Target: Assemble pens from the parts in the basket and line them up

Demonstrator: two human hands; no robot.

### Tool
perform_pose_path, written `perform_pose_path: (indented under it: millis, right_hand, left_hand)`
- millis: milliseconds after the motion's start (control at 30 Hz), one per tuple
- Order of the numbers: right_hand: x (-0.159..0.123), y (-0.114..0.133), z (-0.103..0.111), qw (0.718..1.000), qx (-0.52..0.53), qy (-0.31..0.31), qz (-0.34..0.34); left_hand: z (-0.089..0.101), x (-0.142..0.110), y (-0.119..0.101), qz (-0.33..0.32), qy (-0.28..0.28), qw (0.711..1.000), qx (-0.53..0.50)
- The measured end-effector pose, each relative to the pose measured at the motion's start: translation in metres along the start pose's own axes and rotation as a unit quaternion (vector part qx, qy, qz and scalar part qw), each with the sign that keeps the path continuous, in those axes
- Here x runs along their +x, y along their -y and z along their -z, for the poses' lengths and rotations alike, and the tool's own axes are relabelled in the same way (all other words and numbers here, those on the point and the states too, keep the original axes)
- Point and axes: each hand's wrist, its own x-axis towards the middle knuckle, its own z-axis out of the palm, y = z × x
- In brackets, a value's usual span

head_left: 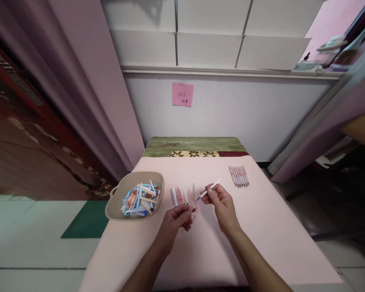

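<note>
In my right hand (pixel 220 202) a thin white pen refill (pixel 211 188) is pinched between thumb and fingers, its dark tip slanting down to the left. My left hand (pixel 178 219), fingers closed, grips a small translucent piece (pixel 191 209) that looks like a pen part; most of it is hidden. Just beyond the hands lies a row of white and pinkish pen parts (pixel 178 195) on the pink tablecloth (pixel 261 243). Some clear pinkish pieces (pixel 194 190) lie between the hands, partly covered by my left fingers.
To the left stands a beige basket (pixel 112 209) holding many blue, white and orange pen pieces. A neat row of pens (pixel 239 177) lies at the back right. Behind the table, a pink note (pixel 183 95) is stuck to the wall.
</note>
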Motion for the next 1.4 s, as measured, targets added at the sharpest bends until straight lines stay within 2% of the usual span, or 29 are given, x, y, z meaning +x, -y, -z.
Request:
perform_pose_path:
  millis: [133,233,567,633,700,767,833,933,1067,1133,1200,1233,1300,1400]
  right_hand:
    - [-0.003,0.005,-0.007,0.999,-0.028,0.029,0.025]
    - [-0.005,0.005,-0.009,0.998,-0.048,0.034,0.017]
    - [-0.011,0.002,-0.007,0.985,-0.12,0.121,-0.01]
    - [-0.01,-0.001,-0.002,0.989,-0.114,0.093,-0.01]
    - [-0.009,-0.01,0.004,0.986,-0.158,0.043,0.01]
    - [-0.011,-0.024,0.009,0.959,-0.275,0.042,0.05]
    - [-0.015,-0.04,0.012,0.903,-0.407,0.108,0.092]
    - [-0.024,-0.062,0.008,0.811,-0.534,0.21,0.117]
    - [-0.03,-0.076,-0.001,0.717,-0.642,0.23,0.149]
    - [-0.03,-0.077,-0.002,0.696,-0.66,0.229,0.164]
    - [-0.029,-0.076,0.001,0.705,-0.647,0.229,0.176]
    - [-0.029,-0.075,0.003,0.722,-0.633,0.22,0.175]
    - [-0.029,-0.073,0.009,0.778,-0.587,0.176,0.142]
    - [-0.025,-0.076,0.019,0.893,-0.442,0.079,0.035]
  left_hand:
    - [-0.001,-0.002,-0.003,-0.016,0.014,1.0,0.012]
    - [-0.002,-0.004,-0.005,-0.016,0.01,1.0,0.02]
    - [-0.002,-0.005,-0.002,-0.045,-0.014,0.997,0.054]
    - [0.002,-0.006,-0.003,-0.057,-0.05,0.996,0.045]
    - [0.007,-0.007,-0.006,-0.076,-0.094,0.992,0.039]
    - [0.013,-0.008,-0.01,-0.104,-0.121,0.986,0.043]
    - [0.017,-0.009,-0.013,-0.127,-0.126,0.983,0.047]
    - [0.021,-0.01,-0.014,-0.138,-0.134,0.981,0.04]
    - [0.026,-0.011,-0.009,-0.126,-0.165,0.978,0.027]
    - [0.03,-0.012,-0.007,-0.121,-0.171,0.978,0.014]
    - [0.033,-0.013,-0.006,-0.118,-0.175,0.978,-0.003]
    - [0.034,-0.014,-0.005,-0.115,-0.177,0.977,-0.01]
    - [0.035,-0.015,-0.005,-0.105,-0.177,0.978,-0.02]
    - [0.035,-0.014,0.001,-0.09,-0.16,0.983,-0.02]
